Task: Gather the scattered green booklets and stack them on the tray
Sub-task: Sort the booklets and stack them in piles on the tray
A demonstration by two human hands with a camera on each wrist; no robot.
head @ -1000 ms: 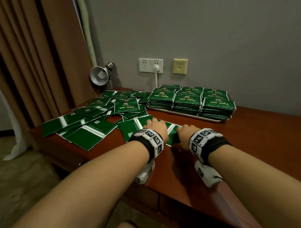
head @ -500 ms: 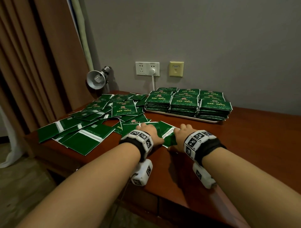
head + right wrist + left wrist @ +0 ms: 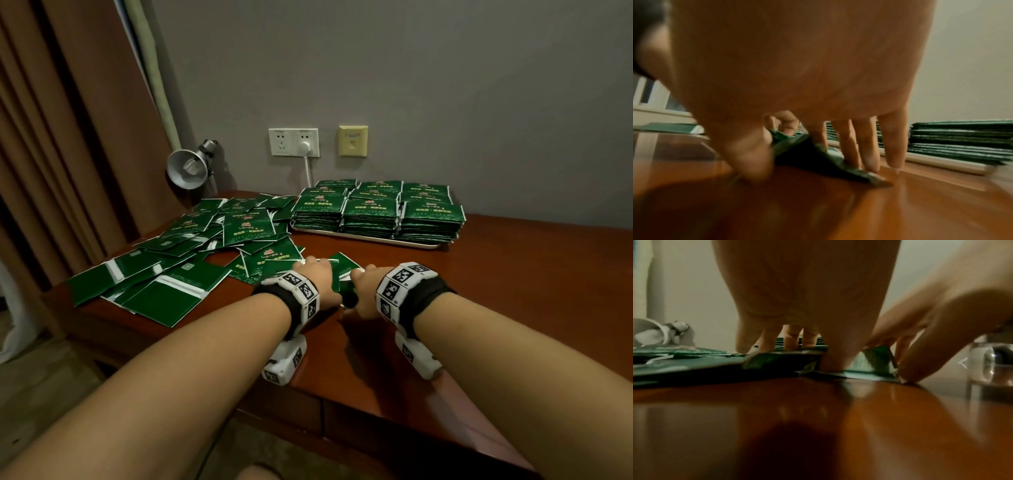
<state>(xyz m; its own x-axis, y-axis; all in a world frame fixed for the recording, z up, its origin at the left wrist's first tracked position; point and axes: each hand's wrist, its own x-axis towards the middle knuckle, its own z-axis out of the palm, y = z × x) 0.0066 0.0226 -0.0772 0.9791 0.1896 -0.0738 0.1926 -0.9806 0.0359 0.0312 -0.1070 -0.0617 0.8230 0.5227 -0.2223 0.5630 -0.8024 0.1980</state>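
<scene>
Loose green booklets [image 3: 212,246] lie scattered over the left half of the wooden table. Neat stacks of booklets [image 3: 373,212] fill the pale tray [image 3: 363,238] at the back. My left hand [image 3: 320,284] sits on a few overlapping booklets [image 3: 777,360], fingers curled over their top and thumb at the near edge. My right hand [image 3: 364,286] is close beside it. In the right wrist view its thumb and forefinger [image 3: 789,146] pinch a bent booklet [image 3: 807,155], whose near edge is lifted off the table. The other fingers rest on that booklet.
A metal clamp lamp [image 3: 188,168] stands at the back left beside brown curtains. A wall socket with a white plug and cord [image 3: 305,147] is behind the tray. Bare red-brown table [image 3: 513,291] stretches to the right and in front of my hands.
Both hands have drawn closer together and slightly towards me. The booklet between them has buckled upward, and my right thumb and forefinger now pinch it.
</scene>
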